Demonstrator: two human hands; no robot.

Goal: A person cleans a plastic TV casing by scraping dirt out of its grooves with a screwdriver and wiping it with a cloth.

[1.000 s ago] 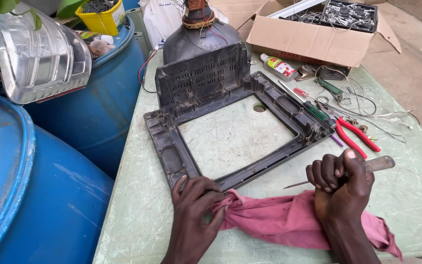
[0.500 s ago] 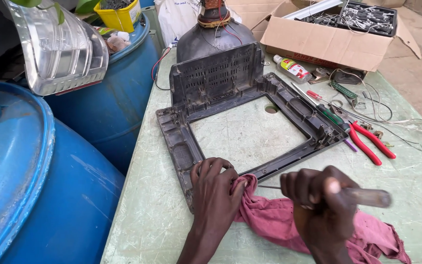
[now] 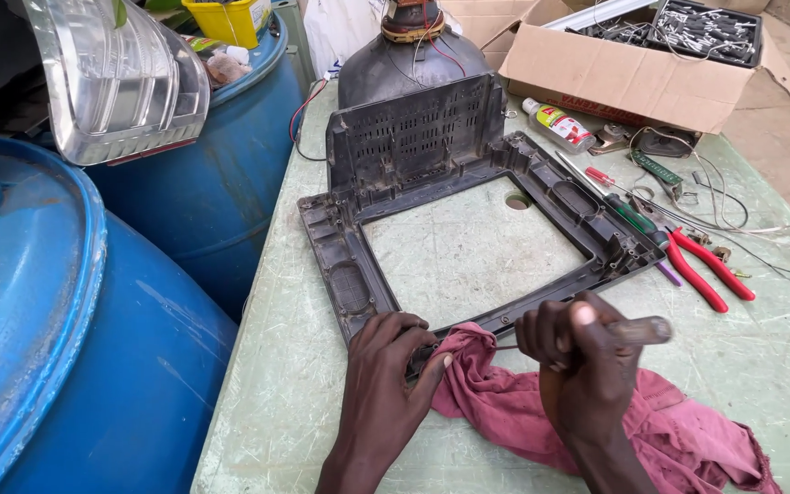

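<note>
- Grey plastic frame of a television housing lies flat on the pale green table, its vented back panel standing up at the far edge.
- Left hand presses down on the frame's near left corner, fingers spread over the plastic and touching the red cloth.
- Right hand is curled tight around a screwdriver with a clear handle; its thin shaft points left toward the frame's near edge.
- Cloth lies crumpled under both hands, along the table's near side.
- Red-handled pliers and another screwdriver rest just right of the frame.
- 2 blue barrels stand left of the table; a cardboard box sits at the far right.
</note>
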